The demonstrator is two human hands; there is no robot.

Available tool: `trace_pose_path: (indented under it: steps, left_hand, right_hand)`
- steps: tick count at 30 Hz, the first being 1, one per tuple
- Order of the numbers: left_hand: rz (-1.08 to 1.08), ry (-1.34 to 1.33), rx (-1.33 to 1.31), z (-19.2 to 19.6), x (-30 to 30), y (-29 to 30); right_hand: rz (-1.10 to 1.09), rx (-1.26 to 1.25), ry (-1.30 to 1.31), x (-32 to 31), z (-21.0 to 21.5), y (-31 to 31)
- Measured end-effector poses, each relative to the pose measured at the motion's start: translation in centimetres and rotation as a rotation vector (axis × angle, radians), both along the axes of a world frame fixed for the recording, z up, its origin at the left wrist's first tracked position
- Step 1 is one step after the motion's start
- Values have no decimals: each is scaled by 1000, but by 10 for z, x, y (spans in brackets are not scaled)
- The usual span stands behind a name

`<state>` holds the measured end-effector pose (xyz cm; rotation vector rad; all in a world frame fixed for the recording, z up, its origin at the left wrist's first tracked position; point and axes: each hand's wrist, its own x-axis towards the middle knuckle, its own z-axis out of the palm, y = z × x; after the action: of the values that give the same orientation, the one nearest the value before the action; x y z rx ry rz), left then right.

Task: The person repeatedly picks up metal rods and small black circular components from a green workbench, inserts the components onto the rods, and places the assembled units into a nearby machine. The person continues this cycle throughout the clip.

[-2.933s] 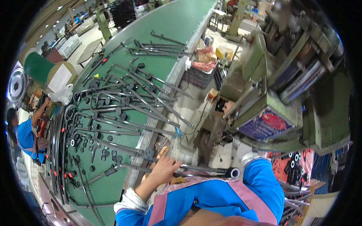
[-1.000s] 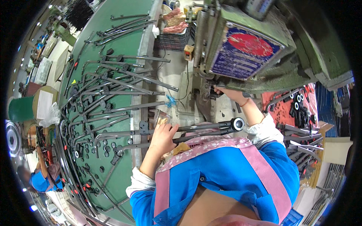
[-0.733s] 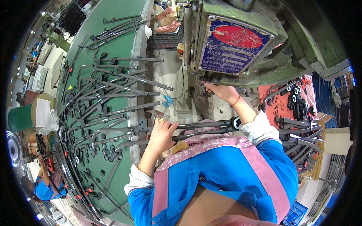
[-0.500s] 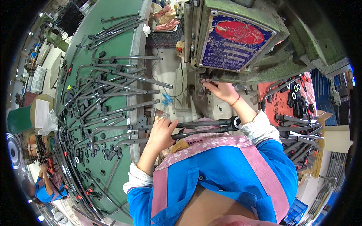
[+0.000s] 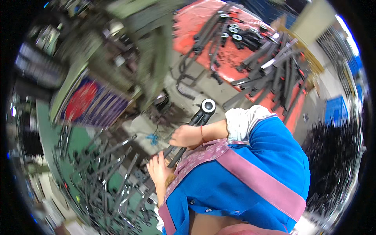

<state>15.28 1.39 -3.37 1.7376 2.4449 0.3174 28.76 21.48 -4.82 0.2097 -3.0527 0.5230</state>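
A black tube frame lies slantwise in front of my apron. It has two parallel tubes that meet at a round joint with a white ring at the upper right end. My right hand is closed over the tubes below that joint. Farther down the frame, at the lower left, my left hand wraps round it with the fingers over the top. The frame's lower left end is blurred and partly hidden behind my left hand.
A green press with a blue and red plate stands ahead at left. Many bent tubes cover the green table at lower left. The red table at upper right carries black tubes and ringed joints. A blue crate sits far right.
The view has swung right, blurring the surroundings. My right hand has left the press and closed on the tube frame. The frame now slants, its ringed end away from me.
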Motion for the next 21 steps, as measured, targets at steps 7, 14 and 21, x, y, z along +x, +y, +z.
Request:
trace_pose_path:
  steps: [7,14,21]
  left_hand:
    - [-105,336,75,26,-9,-11]
    - [111,-96,-151,6,-2,-4]
    - [133,-227,157,-108,11,2]
  right_hand:
    - [-176,-80,-109,66,37,37]
    - [-239,-10,-39,132,62,87]
    - [-1018,97,263,283,111,173]
